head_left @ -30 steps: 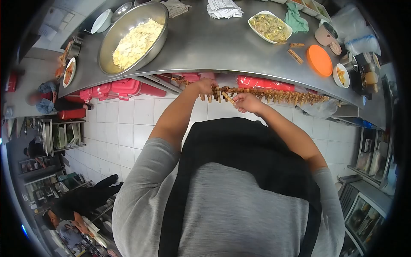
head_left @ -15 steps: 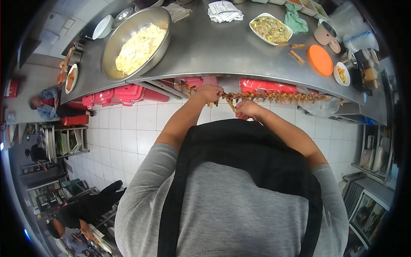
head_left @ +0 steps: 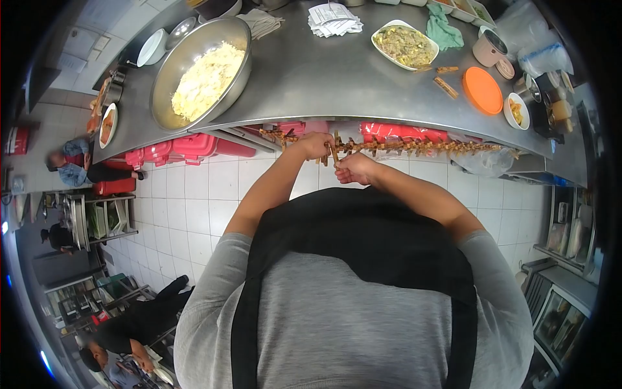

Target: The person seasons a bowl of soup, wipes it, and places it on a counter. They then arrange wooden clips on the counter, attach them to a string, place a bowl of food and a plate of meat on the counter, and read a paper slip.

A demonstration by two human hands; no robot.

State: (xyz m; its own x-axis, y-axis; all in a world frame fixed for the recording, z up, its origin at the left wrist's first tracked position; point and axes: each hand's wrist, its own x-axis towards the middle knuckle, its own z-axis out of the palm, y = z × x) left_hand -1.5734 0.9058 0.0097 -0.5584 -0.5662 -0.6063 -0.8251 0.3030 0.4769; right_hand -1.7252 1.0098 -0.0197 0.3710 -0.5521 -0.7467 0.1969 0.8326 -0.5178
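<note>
A long string of wooden clothespins (head_left: 414,146) stretches along the front of the steel table, just below its edge. My left hand (head_left: 316,146) is closed around the string left of centre, its fingertips partly hidden. Close beside it, my right hand (head_left: 355,169) pinches one wooden clothespin (head_left: 335,154), which stands nearly upright against the string. More clothespins hang to the left of my left hand. Two loose clothespins, one of them a longer-looking clothespin (head_left: 446,87), lie on the tabletop to the right.
The steel table (head_left: 311,78) holds a large bowl (head_left: 245,74) of pale shredded food, paper slips (head_left: 334,19), a white dish (head_left: 424,66) of food and an orange lid (head_left: 483,91). Red bins (head_left: 197,148) stand underneath. Other people, including a person in black (head_left: 139,324), are at the left.
My right hand has moved left, bringing the clothespin from a slant to nearly upright beside my left hand. My left hand has shifted slightly left and down.
</note>
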